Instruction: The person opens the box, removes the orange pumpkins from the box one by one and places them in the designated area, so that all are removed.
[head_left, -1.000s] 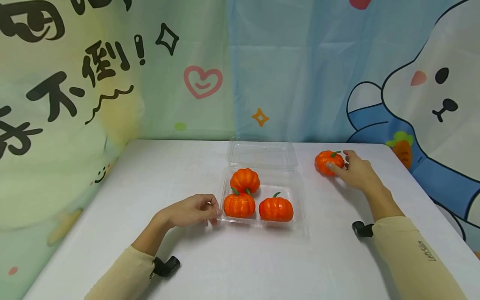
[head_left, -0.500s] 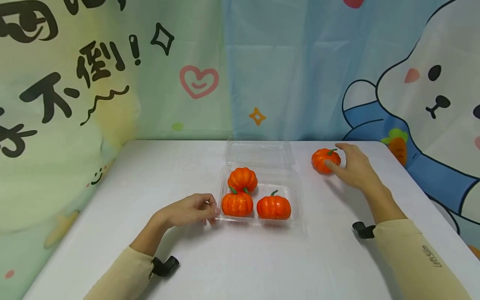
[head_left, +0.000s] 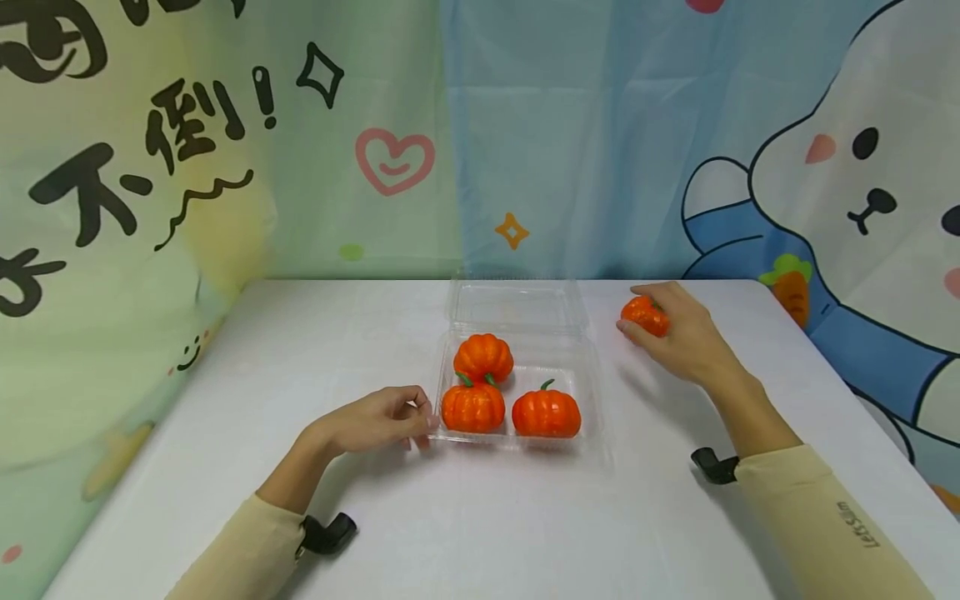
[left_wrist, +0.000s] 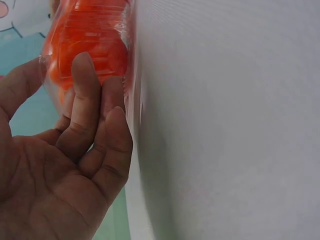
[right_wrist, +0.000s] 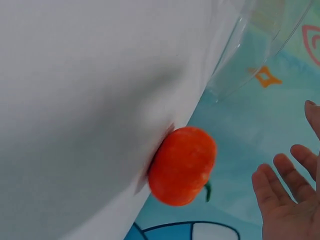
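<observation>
A clear plastic clamshell box (head_left: 525, 446) lies with its lid (head_left: 517, 307) folded back on the white table. In it are three small orange pumpkins: one at the back left (head_left: 483, 358), one at the front left (head_left: 473, 407) and one at the front right (head_left: 547, 413). My left hand (head_left: 382, 421) holds the box's front left corner, thumb at the rim and fingers by the wall. A fourth pumpkin (head_left: 643, 316) rests on the table to the right; my right hand (head_left: 686, 337) reaches over it. In the right wrist view the spread fingers (right_wrist: 287, 182) stand apart from this pumpkin (right_wrist: 183, 166).
The white table (head_left: 360, 333) ends at the back against a printed curtain (head_left: 540, 133) with a cartoon bear. Black wrist cameras (head_left: 327, 534) sit at both sleeve cuffs.
My right hand has shifted left and over the fourth pumpkin, covering more of it. The left hand stays at the box corner. The whole head view has drifted slightly.
</observation>
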